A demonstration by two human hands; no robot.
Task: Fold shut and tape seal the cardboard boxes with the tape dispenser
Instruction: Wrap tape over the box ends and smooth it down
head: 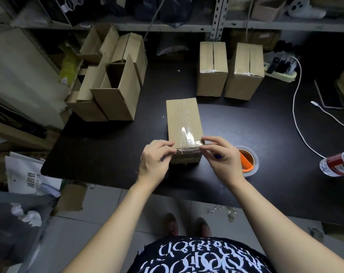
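Curled fingers of the left hand [155, 160] and right hand [222, 158] are pinched on the tape [188, 148] at the near corners of the box [184, 119], laid lengthwise near-to-far on the table [108, 150], with the tape dispenser [249, 161] set just right of the right hand.

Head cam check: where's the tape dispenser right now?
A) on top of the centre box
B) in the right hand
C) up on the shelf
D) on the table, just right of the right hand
D: the orange tape dispenser lies on the black table just right of the right hand, which with the left hand holds the near end of the centre box.
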